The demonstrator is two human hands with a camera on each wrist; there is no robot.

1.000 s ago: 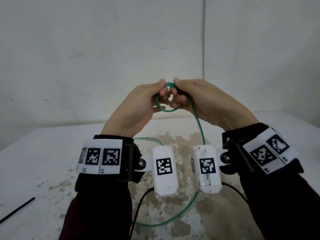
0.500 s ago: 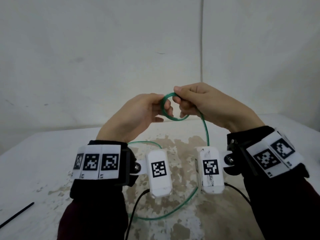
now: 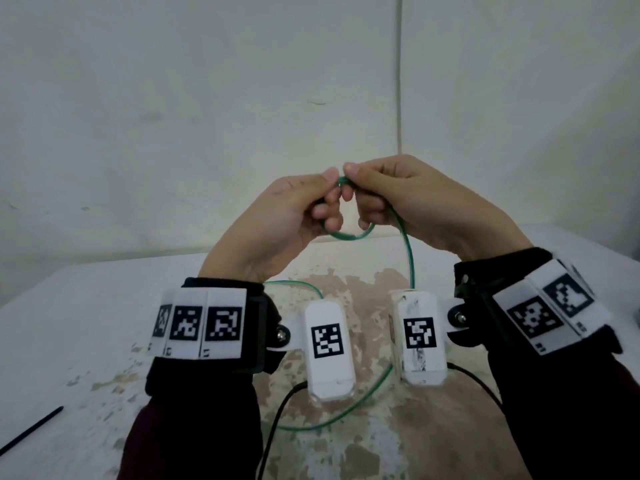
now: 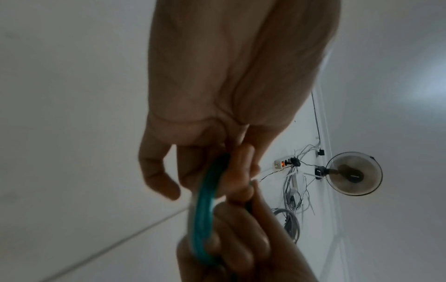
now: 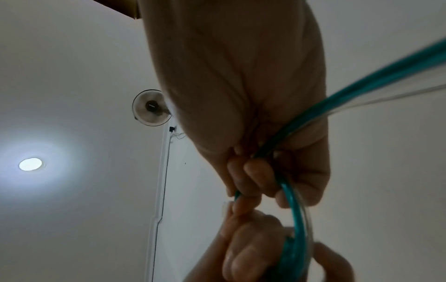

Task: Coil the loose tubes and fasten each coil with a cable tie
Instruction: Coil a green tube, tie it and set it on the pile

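Note:
A thin green tube (image 3: 349,234) is wound into a small coil held up in the air above the table. My left hand (image 3: 304,209) pinches the coil's left side, and my right hand (image 3: 381,195) pinches its top and right side, thumbs nearly touching. The tube's loose tail (image 3: 410,261) hangs down from my right hand, runs behind the wrist cameras and loops over the table (image 3: 329,424). Seen from the left wrist, the green coil (image 4: 205,213) passes between both hands' fingers. In the right wrist view the tube (image 5: 296,225) curves under my curled fingers.
A black cable tie (image 3: 31,429) lies on the white, stained table (image 3: 86,306) at the near left. Black camera cables (image 3: 277,420) trail toward me. A white wall stands close behind the table. A grey object shows at the right edge (image 3: 636,315).
Both hands rose slightly and closed together. The right thumb moved onto the coil's top beside the left thumb, and the coil is now mostly hidden between the fingers.

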